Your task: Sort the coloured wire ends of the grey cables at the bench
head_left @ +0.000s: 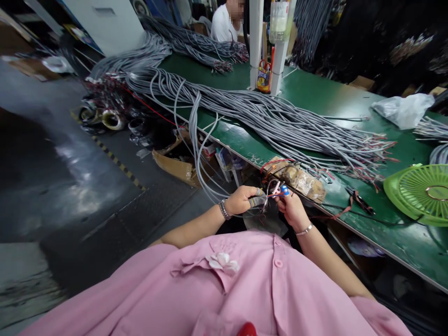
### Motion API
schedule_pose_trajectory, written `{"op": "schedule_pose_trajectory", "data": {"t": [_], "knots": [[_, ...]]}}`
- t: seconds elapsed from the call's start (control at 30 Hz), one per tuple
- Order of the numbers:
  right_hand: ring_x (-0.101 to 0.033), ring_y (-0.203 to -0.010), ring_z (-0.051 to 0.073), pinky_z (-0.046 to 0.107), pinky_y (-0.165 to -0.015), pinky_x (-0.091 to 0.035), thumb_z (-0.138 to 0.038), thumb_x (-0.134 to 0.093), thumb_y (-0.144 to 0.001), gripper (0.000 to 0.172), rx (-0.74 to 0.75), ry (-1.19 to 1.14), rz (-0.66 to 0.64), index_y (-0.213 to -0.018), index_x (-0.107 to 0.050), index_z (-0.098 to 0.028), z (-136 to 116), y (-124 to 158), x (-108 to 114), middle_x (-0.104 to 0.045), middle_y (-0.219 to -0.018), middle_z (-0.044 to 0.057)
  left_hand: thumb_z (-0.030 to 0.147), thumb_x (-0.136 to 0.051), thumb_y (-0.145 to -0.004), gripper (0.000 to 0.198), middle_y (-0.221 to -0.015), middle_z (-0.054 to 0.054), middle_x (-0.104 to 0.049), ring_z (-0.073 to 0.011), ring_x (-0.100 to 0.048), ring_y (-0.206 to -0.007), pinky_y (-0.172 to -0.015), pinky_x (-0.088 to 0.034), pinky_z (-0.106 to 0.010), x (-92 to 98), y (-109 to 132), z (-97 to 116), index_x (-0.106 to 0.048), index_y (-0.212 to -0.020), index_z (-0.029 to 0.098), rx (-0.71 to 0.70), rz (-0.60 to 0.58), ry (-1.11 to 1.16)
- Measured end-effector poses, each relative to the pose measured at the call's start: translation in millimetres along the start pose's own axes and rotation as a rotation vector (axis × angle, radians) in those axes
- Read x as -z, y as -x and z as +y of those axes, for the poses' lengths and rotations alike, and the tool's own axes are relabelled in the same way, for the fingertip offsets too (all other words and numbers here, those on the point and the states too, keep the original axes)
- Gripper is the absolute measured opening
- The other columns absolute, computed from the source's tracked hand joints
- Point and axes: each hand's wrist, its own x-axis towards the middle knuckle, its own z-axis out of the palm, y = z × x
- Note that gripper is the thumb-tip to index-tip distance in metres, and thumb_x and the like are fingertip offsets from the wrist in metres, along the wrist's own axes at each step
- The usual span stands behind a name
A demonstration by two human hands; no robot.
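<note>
My left hand is closed around the end of a grey cable, with grey covers on some fingers. Thin coloured wires fan out of the cable end between my two hands. Pinched on those wires from the other side is my right hand, a small blue piece showing at its fingertips; whether that is a finger cover or a held part I cannot tell. Just beyond my hands, a taped brown block with red and black leads sits at the table edge.
Bundles of grey cables run along the green table. Pliers and a green fan are at the right. A white post rises behind, and a person is at the far side. Below left is a cardboard box.
</note>
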Motion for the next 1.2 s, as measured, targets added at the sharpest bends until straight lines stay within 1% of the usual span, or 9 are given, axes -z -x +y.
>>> {"op": "schedule_pose_trajectory", "data": {"t": [0.07, 0.13, 0.3, 0.4, 0.5, 0.7, 0.8, 1.0, 1.2], "knots": [[-0.024, -0.043, 0.004, 0.019, -0.038, -0.015, -0.063, -0.062, -0.081, 0.047, 0.106, 0.044, 0.113, -0.072, -0.060, -0.017, 8, -3, 1, -0.050, -0.058, -0.003, 0.049, -0.055, -0.091, 0.041, -0.075, -0.005, -0.065, -0.0109, -0.056, -0.067, -0.066, -0.044, -0.019, -1.4, -4, -2, -0.070, -0.087, 0.010, 0.013, -0.019, 0.018], [-0.027, -0.043, 0.005, 0.019, -0.038, -0.017, -0.065, -0.059, -0.082, 0.049, 0.127, -0.001, 0.157, -0.070, -0.058, -0.018, 13, -7, 1, -0.044, -0.053, -0.004, 0.048, -0.055, -0.091, 0.041, -0.076, -0.005, -0.066, -0.0109, -0.056, -0.068, -0.066, -0.044, -0.019, -2.1, -7, -4, -0.070, -0.087, 0.010, 0.021, -0.043, 0.043], [-0.032, -0.044, 0.005, 0.017, -0.037, -0.020, -0.060, -0.069, -0.075, 0.046, -0.076, -0.276, 0.121, -0.070, -0.052, -0.018, 11, -14, -7, -0.047, -0.059, -0.005, 0.047, -0.053, -0.093, 0.041, -0.078, -0.005, -0.065, -0.0116, -0.057, -0.070, -0.068, -0.044, -0.019, -3.5, -12, -6, -0.070, -0.089, 0.010, 0.017, -0.104, 0.041], [-0.031, -0.043, 0.004, 0.018, -0.036, -0.020, -0.057, -0.072, -0.074, 0.047, -0.027, -0.294, 0.172, -0.065, -0.047, -0.018, 11, -16, -13, -0.042, -0.055, -0.006, 0.046, -0.053, -0.093, 0.039, -0.078, -0.005, -0.065, -0.0117, -0.057, -0.071, -0.070, -0.044, -0.020, -5.6, -13, -6, -0.069, -0.088, 0.010, 0.009, -0.135, 0.017], [-0.027, -0.042, 0.004, 0.019, -0.036, -0.018, -0.057, -0.073, -0.074, 0.049, 0.057, -0.276, 0.202, -0.061, -0.044, -0.019, 12, -16, -17, -0.037, -0.051, -0.007, 0.047, -0.054, -0.092, 0.040, -0.077, -0.004, -0.065, -0.0119, -0.057, -0.071, -0.069, -0.043, -0.020, -8.2, -14, -6, -0.069, -0.086, 0.010, 0.050, -0.156, 0.049], [-0.020, -0.042, 0.004, 0.019, -0.036, -0.016, -0.055, -0.074, -0.074, 0.048, 0.092, -0.277, 0.232, -0.061, -0.045, -0.019, 9, -17, -21, -0.033, -0.050, -0.008, 0.049, -0.056, -0.090, 0.042, -0.073, -0.002, -0.064, -0.0112, -0.055, -0.068, -0.064, -0.042, -0.019, -13.9, -13, -7, -0.070, -0.083, 0.010, 0.147, -0.184, 0.090], [-0.022, -0.042, 0.004, 0.019, -0.035, -0.016, -0.058, -0.072, -0.075, 0.047, 0.064, -0.291, 0.219, -0.064, -0.047, -0.019, 9, -15, -21, -0.037, -0.053, -0.007, 0.049, -0.056, -0.090, 0.042, -0.072, -0.002, -0.063, -0.0105, -0.053, -0.066, -0.063, -0.041, -0.019, -15.3, -11, -7, -0.069, -0.082, 0.010, 0.128, -0.186, 0.102], [-0.031, -0.042, 0.005, 0.016, -0.034, -0.017, -0.067, -0.066, -0.075, 0.050, -0.069, -0.357, 0.176, -0.073, -0.051, -0.019, 14, -8, -12, -0.041, -0.056, -0.006, 0.046, -0.051, -0.093, 0.040, -0.073, -0.004, -0.063, -0.0108, -0.053, -0.066, -0.065, -0.042, -0.020, -8.2, 2, -4, -0.070, -0.086, 0.011, -0.008, -0.190, 0.028], [-0.029, -0.043, 0.003, 0.016, -0.033, -0.015, -0.070, -0.063, -0.075, 0.054, -0.114, -0.281, 0.116, -0.080, -0.059, -0.017, 19, -1, 0, -0.060, -0.074, 0.002, 0.040, -0.051, -0.094, 0.032, -0.073, -0.007, -0.065, -0.0128, -0.058, -0.067, -0.066, -0.042, -0.021, -2.6, 28, 5, -0.070, -0.086, 0.015, -0.089, -0.189, -0.023]]}}
